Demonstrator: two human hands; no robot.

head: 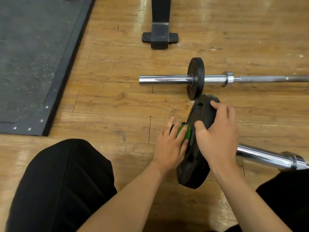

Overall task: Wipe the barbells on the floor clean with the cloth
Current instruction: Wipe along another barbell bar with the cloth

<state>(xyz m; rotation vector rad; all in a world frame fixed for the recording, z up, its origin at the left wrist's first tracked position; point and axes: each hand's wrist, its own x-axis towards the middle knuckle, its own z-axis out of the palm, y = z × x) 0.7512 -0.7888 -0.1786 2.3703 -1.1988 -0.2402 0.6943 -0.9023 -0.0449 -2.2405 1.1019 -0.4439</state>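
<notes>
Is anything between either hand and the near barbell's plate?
Nothing blocks them. The right hand grips the rim of the near plate directly. The left hand holds a green item beside the plate's hub. I cannot tell whether that is the cloth.

A wooden plank floor (117, 101) fills the view, glossy near the top. At the left lies a dark speckled rubber mat (30, 56), its sloped edge fixed with small screws (41, 120). At the top stands a black metal post (160, 10) with a flat foot (159, 37).
</notes>
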